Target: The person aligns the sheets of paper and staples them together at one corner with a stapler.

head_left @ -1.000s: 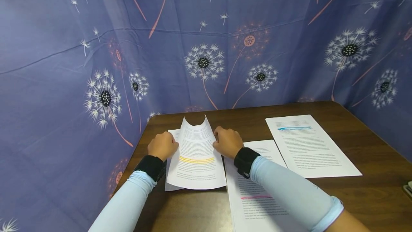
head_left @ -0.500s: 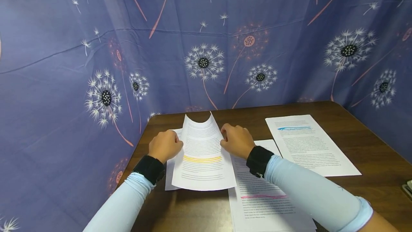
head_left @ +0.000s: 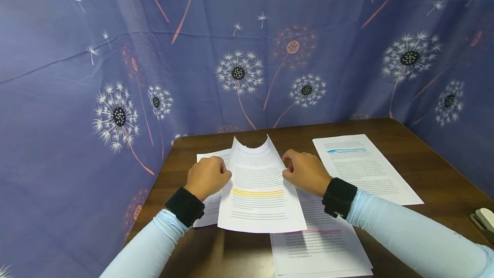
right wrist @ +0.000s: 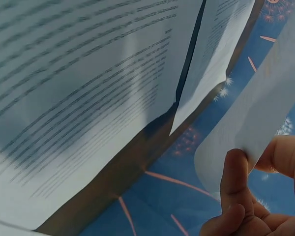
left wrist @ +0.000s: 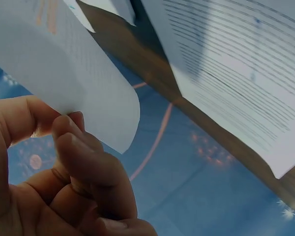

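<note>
A printed sheet of paper with yellow highlighted lines hangs curved between both hands in the head view. My left hand pinches its left edge between thumb and fingers. On the opposite edge my right hand pinches it the same way. The left wrist view shows the sheet between the left thumb and fingertips; the right wrist view shows the sheet's other edge in the right fingers. The held sheet is raised over the table, partly covering a paper stack at the left and a pink-marked stack.
The left paper stack lies on the brown wooden table. A sheet with a blue mark lies at the back right. A small pale object sits at the right edge. A dandelion-patterned curtain hangs behind.
Both hands have carried the yellow-highlighted sheet to the right, from over the left stack toward the pink-marked one. More of the left stack shows now. The camera view has shifted slightly.
</note>
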A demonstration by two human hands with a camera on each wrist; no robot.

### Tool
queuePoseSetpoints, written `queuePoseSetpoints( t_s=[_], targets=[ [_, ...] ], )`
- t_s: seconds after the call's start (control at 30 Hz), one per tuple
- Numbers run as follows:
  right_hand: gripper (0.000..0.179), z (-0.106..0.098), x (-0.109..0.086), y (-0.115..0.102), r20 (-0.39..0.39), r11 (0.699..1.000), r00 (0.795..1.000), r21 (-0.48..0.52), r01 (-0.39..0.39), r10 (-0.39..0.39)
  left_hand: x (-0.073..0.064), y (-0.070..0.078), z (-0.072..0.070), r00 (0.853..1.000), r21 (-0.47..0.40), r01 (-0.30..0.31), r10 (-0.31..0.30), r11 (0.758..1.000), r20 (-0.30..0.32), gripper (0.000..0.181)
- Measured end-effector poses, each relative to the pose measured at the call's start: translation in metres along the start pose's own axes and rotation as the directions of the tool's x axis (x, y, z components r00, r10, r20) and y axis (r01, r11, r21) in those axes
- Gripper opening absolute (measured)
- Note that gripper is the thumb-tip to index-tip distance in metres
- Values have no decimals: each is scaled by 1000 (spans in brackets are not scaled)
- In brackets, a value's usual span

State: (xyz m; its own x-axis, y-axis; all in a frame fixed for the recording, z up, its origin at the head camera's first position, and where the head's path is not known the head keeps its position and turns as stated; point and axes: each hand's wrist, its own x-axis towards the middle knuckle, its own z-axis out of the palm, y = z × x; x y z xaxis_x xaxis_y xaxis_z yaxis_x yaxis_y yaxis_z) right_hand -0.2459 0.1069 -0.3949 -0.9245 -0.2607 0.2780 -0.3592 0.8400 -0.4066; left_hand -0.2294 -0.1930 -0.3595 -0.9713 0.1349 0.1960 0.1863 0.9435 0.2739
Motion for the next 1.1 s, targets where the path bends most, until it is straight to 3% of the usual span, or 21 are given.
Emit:
queuePoseSetpoints(
  t_s=[0.47, 0.87, 1.1],
  targets=[
    [30, -39, -38, 29, 2, 1000, 1000, -1, -21, 21, -4, 36, 9, 990, -40, -142, 141, 989, -18, 29],
    [30, -44, -62, 56, -6, 997, 997, -34, -75, 75, -6, 60, 35, 968, -47, -250, 251, 967, 18, 34],
    [31, -44, -69, 59, -5, 995, 996, -53, -85, 85, -9, 71, 46, 967, -59, -243, 247, 968, 67, 33]
  ],
)
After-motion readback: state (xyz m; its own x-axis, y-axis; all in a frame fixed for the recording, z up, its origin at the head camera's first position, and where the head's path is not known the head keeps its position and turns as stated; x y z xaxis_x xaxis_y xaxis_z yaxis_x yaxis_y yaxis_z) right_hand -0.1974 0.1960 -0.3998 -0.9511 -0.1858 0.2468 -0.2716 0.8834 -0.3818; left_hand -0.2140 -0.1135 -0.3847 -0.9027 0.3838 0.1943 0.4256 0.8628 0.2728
